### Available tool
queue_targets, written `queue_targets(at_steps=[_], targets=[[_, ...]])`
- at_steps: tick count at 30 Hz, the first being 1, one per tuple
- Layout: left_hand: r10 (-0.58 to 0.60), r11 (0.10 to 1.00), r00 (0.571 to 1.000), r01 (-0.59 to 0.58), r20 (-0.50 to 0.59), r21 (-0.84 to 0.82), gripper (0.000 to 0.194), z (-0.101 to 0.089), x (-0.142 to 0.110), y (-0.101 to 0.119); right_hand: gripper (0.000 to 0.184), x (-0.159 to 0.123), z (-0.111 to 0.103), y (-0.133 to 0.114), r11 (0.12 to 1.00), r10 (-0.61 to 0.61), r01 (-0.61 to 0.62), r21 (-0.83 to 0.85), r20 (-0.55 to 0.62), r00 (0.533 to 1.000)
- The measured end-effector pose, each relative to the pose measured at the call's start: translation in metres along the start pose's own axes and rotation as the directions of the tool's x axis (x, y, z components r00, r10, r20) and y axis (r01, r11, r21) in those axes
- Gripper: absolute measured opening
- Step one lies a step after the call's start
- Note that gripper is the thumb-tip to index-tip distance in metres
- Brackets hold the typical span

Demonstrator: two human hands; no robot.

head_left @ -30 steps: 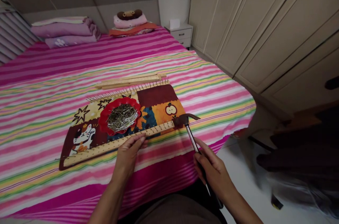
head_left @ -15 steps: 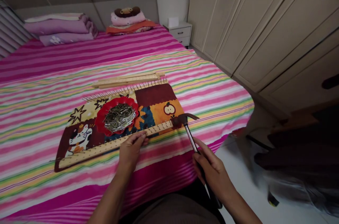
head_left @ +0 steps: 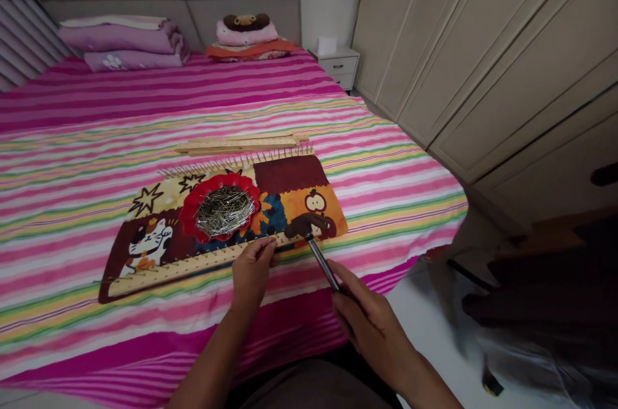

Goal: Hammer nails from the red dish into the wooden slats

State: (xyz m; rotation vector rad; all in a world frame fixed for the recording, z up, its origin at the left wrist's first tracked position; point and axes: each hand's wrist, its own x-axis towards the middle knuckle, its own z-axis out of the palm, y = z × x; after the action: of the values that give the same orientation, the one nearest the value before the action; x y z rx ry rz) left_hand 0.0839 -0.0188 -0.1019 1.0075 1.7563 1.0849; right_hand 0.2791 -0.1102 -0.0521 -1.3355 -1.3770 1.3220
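Observation:
My right hand (head_left: 369,319) is wrapped round the handle of a claw hammer (head_left: 322,261). The hammer's dark head hangs over the wooden strip (head_left: 193,263), just right of my left fingers. Thumb and fingers of my left hand (head_left: 253,270) are pinched together at the strip's upper face; whatever is between them is too small and hidden to name. Nails stand in rows along this strip. Beneath it lies a patterned mat (head_left: 302,174) with a cat and an apple on it. A red scalloped bowl (head_left: 188,216) full of loose nails (head_left: 226,210) rests on the mat.
A second strip (head_left: 236,161) with upright nails lies along the mat's far edge. Beyond it are more wooden strips (head_left: 241,143) on the striped bed sheet (head_left: 396,196). Folded bedding (head_left: 120,42) is by the headboard. A wardrobe (head_left: 458,61) stands to the right.
The hammer head has swung left, from the strip's right end to beside my left fingers. My left hand keeps its pinch at the strip. The whole view has shifted slightly.

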Motion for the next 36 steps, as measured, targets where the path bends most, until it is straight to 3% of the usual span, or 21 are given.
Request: queue_targets(at_steps=[7, 13, 19, 24, 28, 31, 34, 36], targets=[[0.221, 0.934, 0.975, -0.216, 0.013, 0.285, 0.019, 0.0, 0.001, -0.006, 0.046, 0.017, 0.016, -0.005, 0.954, -0.182, 0.209, -0.215, 0.141, 0.973], [0.231, 0.954, 0.973, -0.232, 0.025, 0.192, 0.021, 0.002, 0.001, -0.011, 0.049, 0.016, 0.018, -0.01, 0.904, -0.273, 0.301, -0.304, 0.133, 0.953], [0.226, 0.953, 0.974, -0.227, 0.03, 0.2, 0.018, 0.001, 0.002, -0.014, 0.049, 0.013, 0.015, -0.012, 0.91, -0.181, 0.241, -0.338, 0.198, 0.963], [0.207, 0.975, 0.978, -0.207, 0.016, 0.085, 0.019, 0.004, 0.006, -0.019, 0.046, 0.009, 0.011, -0.017, 0.95, -0.212, 0.211, -0.23, 0.02, 0.977], [0.208, 0.974, 0.978, -0.208, 0.01, 0.088, 0.021, -0.002, 0.001, -0.018, 0.044, 0.006, 0.007, -0.015, 0.991, -0.086, 0.074, -0.11, -0.115, 0.99], [0.306, 0.921, 0.952, -0.299, 0.014, 0.249, 0.02, -0.022, -0.002, -0.003, 0.046, 0.003, 0.005, -0.009, 1.0, 0.014, -0.012, 0.012, -0.176, 0.984], [0.448, 0.787, 0.893, -0.38, -0.027, 0.486, 0.021, -0.049, 0.009, 0.019, 0.048, 0.0, 0.003, -0.004, 0.993, 0.063, -0.041, 0.11, -0.208, 0.976], [0.492, 0.684, 0.87, -0.356, -0.042, 0.637, 0.022, -0.064, 0.027, 0.032, 0.05, -0.001, 0.002, -0.001, 0.988, 0.087, -0.055, 0.146, -0.222, 0.971]])
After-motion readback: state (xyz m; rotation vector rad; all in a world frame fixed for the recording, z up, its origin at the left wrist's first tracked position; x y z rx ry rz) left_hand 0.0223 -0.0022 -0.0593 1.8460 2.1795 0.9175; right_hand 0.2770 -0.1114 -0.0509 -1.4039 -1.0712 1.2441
